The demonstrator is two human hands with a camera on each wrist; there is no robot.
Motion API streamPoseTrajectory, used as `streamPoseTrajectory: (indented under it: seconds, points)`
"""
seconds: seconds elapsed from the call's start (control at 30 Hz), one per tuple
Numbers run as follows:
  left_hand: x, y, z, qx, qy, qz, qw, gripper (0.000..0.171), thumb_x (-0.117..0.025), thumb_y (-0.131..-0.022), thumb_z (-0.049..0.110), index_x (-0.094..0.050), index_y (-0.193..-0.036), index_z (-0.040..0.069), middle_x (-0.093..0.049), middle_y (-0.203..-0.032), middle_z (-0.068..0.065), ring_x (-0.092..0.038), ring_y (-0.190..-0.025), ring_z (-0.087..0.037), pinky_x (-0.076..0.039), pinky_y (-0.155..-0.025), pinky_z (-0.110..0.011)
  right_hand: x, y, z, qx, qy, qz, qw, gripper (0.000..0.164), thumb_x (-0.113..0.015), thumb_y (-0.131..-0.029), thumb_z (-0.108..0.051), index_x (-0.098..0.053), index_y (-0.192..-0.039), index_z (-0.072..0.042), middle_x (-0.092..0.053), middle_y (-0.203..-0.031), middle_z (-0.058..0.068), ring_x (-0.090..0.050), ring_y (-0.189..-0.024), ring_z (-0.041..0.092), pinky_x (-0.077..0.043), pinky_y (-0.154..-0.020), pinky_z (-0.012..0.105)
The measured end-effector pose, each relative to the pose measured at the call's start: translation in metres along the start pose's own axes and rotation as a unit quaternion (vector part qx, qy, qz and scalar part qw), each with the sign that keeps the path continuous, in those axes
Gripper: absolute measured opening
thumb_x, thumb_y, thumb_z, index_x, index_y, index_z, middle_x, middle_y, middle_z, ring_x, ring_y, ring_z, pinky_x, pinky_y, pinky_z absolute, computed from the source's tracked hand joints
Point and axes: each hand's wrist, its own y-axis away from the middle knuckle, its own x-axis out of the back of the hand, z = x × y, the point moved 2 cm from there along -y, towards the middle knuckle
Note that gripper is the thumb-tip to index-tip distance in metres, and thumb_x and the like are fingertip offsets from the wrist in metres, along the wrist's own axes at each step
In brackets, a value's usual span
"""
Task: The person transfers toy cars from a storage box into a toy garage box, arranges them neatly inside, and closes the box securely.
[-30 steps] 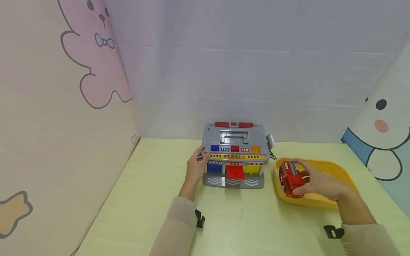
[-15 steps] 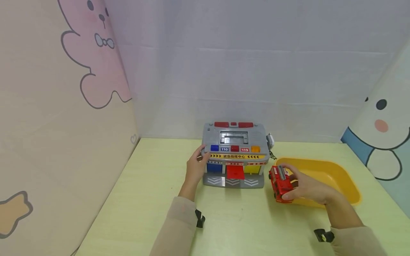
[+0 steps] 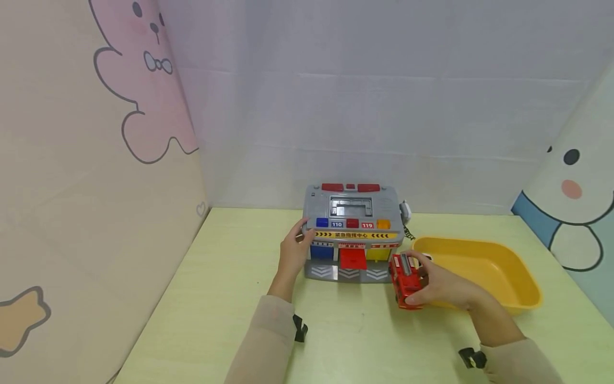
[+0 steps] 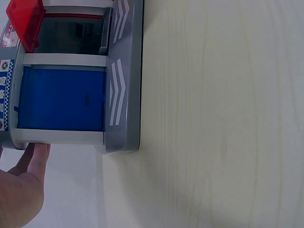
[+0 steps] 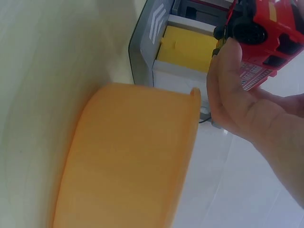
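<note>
My right hand [image 3: 443,288] grips a red toy fire truck [image 3: 404,282] between thumb and fingers, just off the front right corner of a grey toy rescue station [image 3: 388,205]. In the right wrist view the truck's dark wheel [image 5: 249,32] faces the camera. My left hand [image 3: 293,250] holds the station's left upper corner, its fingers at the side wall in the left wrist view. A red door [image 4: 26,21] in the middle bay is raised. The blue door [image 4: 61,99] and yellow door [image 5: 187,50] are down.
A yellow bin [image 3: 484,266] stands to the right of the station, under my right forearm, with a small white object [image 3: 425,258] at its near-left end. A white handset [image 3: 405,212] on a coiled cord hangs at the station's right side. Curtains border the table.
My right hand has carried the fire truck leftward out of the yellow bin to the station's front right corner. My left hand stays at the station's left side.
</note>
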Motion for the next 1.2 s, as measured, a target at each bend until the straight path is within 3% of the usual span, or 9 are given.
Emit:
streamPoseTrajectory:
  seconds: [0.83, 1.2]
  points:
    - [0.000, -0.003, -0.002, -0.007, -0.002, 0.000, 1.0000, 0.044, -0.059, -0.098, 0.036, -0.054, -0.140, 0.023, -0.061, -0.125, -0.013, -0.059, -0.113, -0.029, -0.050, -0.092, -0.047, -0.029, -0.028, 0.000, -0.010, -0.002, 0.004, 1.000, 0.103, -0.083, -0.078, -0.013, -0.011, -0.151, -0.005, -0.047, -0.118, 0.024, -0.051, -0.104, 0.034, -0.052, -0.082, 0.040]
    - [-0.001, -0.003, -0.002, -0.003, -0.004, 0.003, 1.0000, 0.044, -0.059, -0.098, 0.036, -0.054, -0.140, 0.024, -0.061, -0.126, -0.012, -0.059, -0.112, -0.028, -0.050, -0.091, -0.045, -0.048, -0.043, 0.000, -0.038, 0.008, 0.035, 0.999, 0.105, -0.086, -0.073, -0.014, -0.016, -0.152, -0.007, -0.041, -0.134, 0.024, -0.042, -0.116, 0.039, -0.049, -0.090, 0.046]
